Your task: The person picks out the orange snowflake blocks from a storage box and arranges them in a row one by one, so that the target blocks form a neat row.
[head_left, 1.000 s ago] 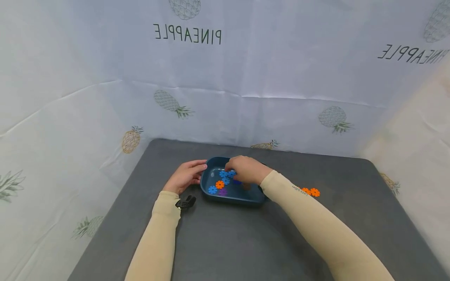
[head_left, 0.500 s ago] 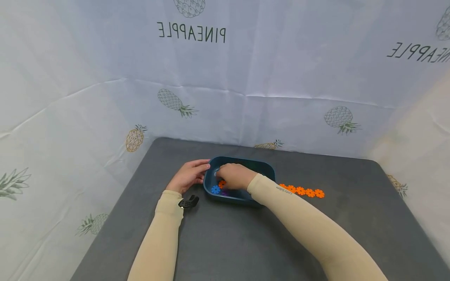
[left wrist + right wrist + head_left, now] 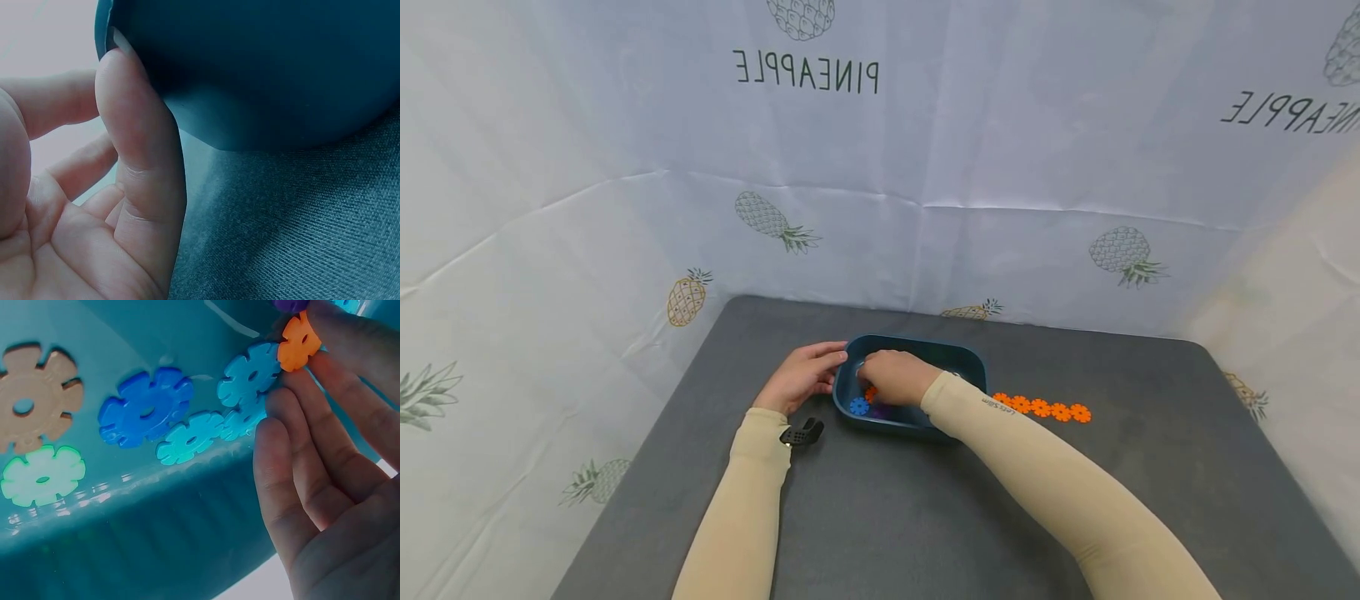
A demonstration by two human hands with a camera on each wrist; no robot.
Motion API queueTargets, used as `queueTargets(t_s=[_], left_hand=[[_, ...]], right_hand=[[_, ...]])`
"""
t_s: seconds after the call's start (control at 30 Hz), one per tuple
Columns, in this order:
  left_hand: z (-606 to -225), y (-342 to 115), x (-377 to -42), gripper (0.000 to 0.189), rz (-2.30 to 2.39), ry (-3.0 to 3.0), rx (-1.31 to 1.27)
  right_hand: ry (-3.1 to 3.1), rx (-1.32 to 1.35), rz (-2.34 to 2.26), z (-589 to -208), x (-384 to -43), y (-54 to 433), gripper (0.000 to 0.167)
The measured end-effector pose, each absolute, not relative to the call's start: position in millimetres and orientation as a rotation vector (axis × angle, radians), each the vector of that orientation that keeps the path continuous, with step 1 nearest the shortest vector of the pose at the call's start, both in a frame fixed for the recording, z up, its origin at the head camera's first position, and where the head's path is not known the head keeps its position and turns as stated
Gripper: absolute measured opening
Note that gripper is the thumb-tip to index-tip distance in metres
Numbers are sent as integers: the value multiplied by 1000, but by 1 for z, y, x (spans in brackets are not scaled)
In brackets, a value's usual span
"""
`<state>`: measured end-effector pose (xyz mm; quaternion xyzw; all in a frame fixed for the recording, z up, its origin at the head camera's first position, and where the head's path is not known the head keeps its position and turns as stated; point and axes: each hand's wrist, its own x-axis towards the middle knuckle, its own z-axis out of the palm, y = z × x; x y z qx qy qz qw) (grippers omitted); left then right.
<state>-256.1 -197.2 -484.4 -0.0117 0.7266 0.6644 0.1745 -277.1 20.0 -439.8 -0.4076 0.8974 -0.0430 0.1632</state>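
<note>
A teal tray (image 3: 891, 427) sits on the grey tabletop, with flower-shaped notched building discs on its floor. My left hand (image 3: 797, 375) lies against the tray's left end, its relaxed fingers touching the outer wall near the rim. Inside the tray's left half, my right hand (image 3: 898, 377) reaches down. In the right wrist view its thumb and fingertips pinch an orange disc (image 3: 299, 344). Light blue discs (image 3: 178, 448) lie close by, along with a purple disc (image 3: 290, 305), a dark blue disc (image 3: 125, 415), a brown disc (image 3: 53, 394) and a pale green disc (image 3: 62, 465).
Right of the tray, a row of orange discs (image 3: 1040, 407) lies on the tabletop (image 3: 880, 508). A black strap (image 3: 805, 432) is at the left wrist. White pineapple-print cloth (image 3: 1015, 150) hangs behind and at the sides of the table.
My right hand has moved left inside the tray, from the light blue discs to the orange one. Its sleeve now uncovers more of the orange row. The left hand stays at the tray's end.
</note>
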Motion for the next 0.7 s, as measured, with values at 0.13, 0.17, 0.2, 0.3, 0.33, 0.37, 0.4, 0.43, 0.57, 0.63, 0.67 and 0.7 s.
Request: queueTargets(t_s=[0.13, 0.17, 0.2, 0.3, 0.33, 0.37, 0.4, 0.43, 0.57, 0.63, 0.67, 0.7], left_hand=[[-485, -198, -256, 53, 1880, 2061, -39], [-485, -198, -256, 53, 1880, 2061, -40], [-485, -198, -256, 53, 1881, 2059, -39], [-486, -199, -257, 53, 1885, 2052, -32], [-486, -199, -257, 53, 1886, 2051, -27], [-486, -200, -257, 53, 1886, 2050, -25], [-486, -200, -257, 54, 1885, 2048, -23], [-486, -200, -257, 54, 1884, 2047, -21], [-486, -199, -258, 54, 1879, 2044, -24], [-485, -199, -258, 54, 1877, 2042, -22], [-485, -199, -258, 54, 1877, 2041, -21], [-485, -200, -259, 54, 1875, 2041, -16]], right_hand=[[2558, -1158, -141, -440, -277, 19, 18], [2557, -1159, -143, -441, -278, 19, 18], [2554, -1162, -144, -441, -278, 19, 18], [2546, -1178, -146, -441, -279, 18, 18], [2544, -1182, -145, -442, -280, 18, 18], [2543, -1187, -145, -442, -281, 19, 18], [2544, -1190, -147, -443, -281, 18, 18], [2545, -1192, -149, -443, -282, 18, 17], [2551, -1188, -155, -443, -282, 17, 17], [2553, -1182, -160, -441, -281, 17, 17], [2555, -1179, -163, -441, -281, 17, 17], [2557, -1176, -165, -441, -281, 16, 17]])
